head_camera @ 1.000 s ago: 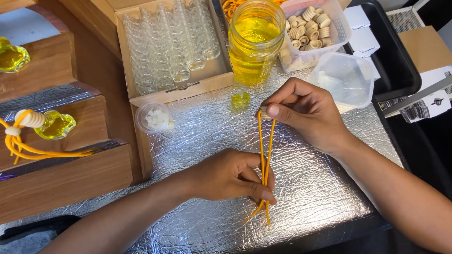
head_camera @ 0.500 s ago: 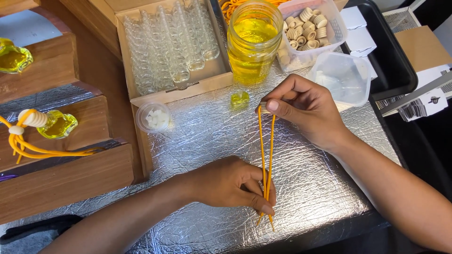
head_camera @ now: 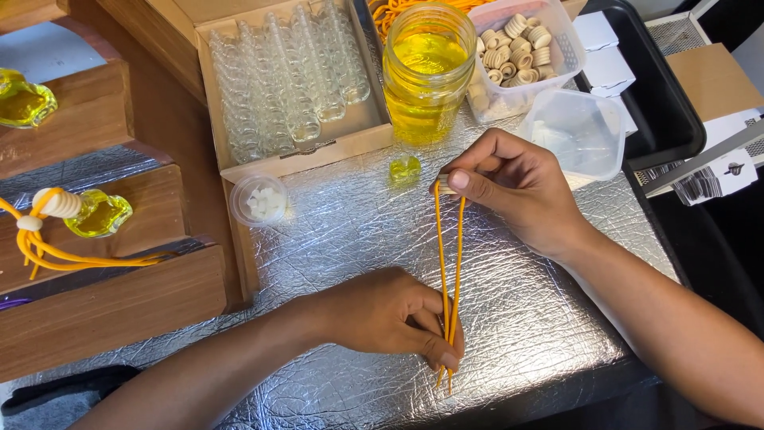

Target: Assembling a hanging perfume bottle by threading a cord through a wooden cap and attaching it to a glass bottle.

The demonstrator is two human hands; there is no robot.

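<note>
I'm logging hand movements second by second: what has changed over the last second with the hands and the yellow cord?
Very little. The left hand still pinches the lower ends of the doubled yellow cord against the foil-covered table, and the right hand still holds its top loop, keeping it stretched straight. Neither hand let go or took hold of anything new. The jar of yellow liquid and box of glass vials stayed put.

Cord (head_camera: 447, 263) between hands, before jar (head_camera: 428, 72)

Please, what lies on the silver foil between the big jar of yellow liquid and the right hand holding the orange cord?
In the head view, a small yellow-filled bottle lies on the foil, between the jar and the right hand.
</note>
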